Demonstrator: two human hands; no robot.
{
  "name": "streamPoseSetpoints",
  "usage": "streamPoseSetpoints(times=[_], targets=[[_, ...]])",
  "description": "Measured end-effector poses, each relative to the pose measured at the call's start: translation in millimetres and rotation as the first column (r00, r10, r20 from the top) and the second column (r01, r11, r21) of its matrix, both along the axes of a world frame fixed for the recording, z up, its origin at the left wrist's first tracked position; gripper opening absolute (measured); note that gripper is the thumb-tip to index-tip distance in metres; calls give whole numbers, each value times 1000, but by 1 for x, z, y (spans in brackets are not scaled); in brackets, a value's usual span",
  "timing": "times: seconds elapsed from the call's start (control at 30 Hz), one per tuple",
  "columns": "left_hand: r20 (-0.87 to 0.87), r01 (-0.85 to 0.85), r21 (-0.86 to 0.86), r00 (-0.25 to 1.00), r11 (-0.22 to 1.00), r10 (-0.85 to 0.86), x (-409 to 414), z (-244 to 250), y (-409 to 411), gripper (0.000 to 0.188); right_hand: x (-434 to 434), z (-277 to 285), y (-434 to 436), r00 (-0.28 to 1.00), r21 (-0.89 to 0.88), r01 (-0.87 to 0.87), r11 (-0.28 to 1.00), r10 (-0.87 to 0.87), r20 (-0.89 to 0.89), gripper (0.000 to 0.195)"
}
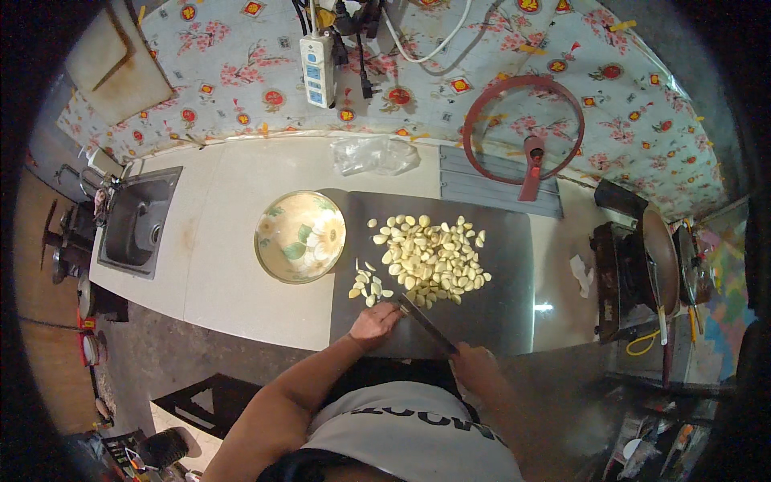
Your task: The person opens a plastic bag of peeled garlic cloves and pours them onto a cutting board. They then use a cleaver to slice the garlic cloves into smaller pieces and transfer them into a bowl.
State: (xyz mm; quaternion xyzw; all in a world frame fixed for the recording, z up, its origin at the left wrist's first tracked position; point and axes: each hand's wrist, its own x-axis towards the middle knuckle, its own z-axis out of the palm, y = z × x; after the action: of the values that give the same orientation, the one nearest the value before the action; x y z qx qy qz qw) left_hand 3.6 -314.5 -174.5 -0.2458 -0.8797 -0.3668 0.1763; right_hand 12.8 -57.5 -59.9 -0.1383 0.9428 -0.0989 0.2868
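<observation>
My right hand (pixel 476 364) grips the handle of a kitchen knife (pixel 429 325), seen from above along its spine. The blade slants up and left towards my left hand (pixel 372 323). The fingertips of that hand are pinched at the blade's far end, on what looks like a garlic clove, mostly hidden. Both hands are over a dark grey cutting board (pixel 506 265). Just beyond the blade lies a large heap of peeled garlic cloves (pixel 430 256). A smaller group of garlic pieces (pixel 368 286), some apparently sliced, lies beyond my left hand.
A flower-patterned bowl (pixel 301 238) stands left of the board. Behind are a clear plastic bag (pixel 373 156) and a red ring-shaped object with a handle (pixel 530 181). A sink (pixel 135 223) is at the left; a stove (pixel 611 283) with a pan (pixel 659 259) is at the right.
</observation>
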Motion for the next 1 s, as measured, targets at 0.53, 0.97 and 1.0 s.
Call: streamPoseSetpoints(times=[0.53,0.97,1.0], targets=[[-38,20,-9,999,1000,-21,-2,0,-2,22,-7,4,-4,999,-98,-37,994,36,-16,20],[-7,13,-16,1000,1000,-13,-1,-1,-1,23,-12,-19,-10,996,-111,-8,994,17,87,23],[2,12,14,1000,1000,-12,-1,-2,0,23,-11,-22,-9,995,-108,-1,994,11,98,23]])
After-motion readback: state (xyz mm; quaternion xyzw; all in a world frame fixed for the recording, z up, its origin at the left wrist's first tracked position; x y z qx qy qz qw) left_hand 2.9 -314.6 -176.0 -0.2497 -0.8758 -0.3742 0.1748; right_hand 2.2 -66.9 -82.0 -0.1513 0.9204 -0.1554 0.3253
